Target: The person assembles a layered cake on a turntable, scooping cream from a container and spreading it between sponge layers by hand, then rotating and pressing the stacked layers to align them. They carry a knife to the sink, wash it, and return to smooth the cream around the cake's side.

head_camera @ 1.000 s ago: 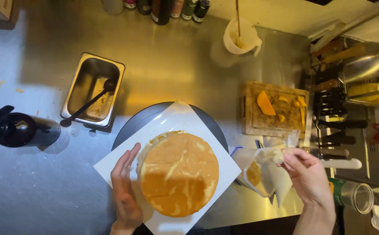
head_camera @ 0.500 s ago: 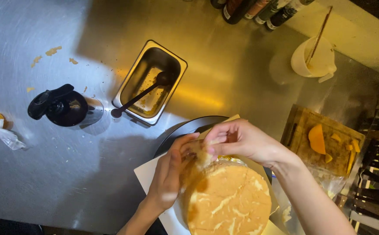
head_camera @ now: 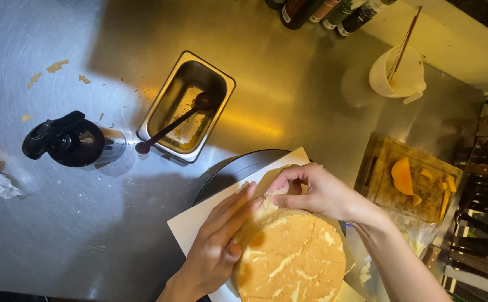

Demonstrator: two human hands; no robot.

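Note:
A round yellow sponge cake (head_camera: 291, 257) lies on a white square board (head_camera: 199, 223) set on a dark round turntable (head_camera: 238, 168). My left hand (head_camera: 219, 243) presses flat against the cake's left side, thumb on its top. At the far edge of the cake my right hand (head_camera: 317, 193) curls its fingers and pinches at the cake. Whether a thin lining strip is between the fingers cannot be told.
A steel pan (head_camera: 187, 106) with a dark spoon stands behind the turntable. A black spray-bottle top (head_camera: 65, 140) is at the left. A white cup (head_camera: 395, 72) with a stick, dark bottles (head_camera: 328, 11), a wooden board with orange fruit pieces (head_camera: 414, 182) and knives (head_camera: 479, 223) lie at the right.
A second ago my right hand was off to the right near a plastic bag. It has moved onto the cake's far edge, and my left hand has slid up along the cake's side.

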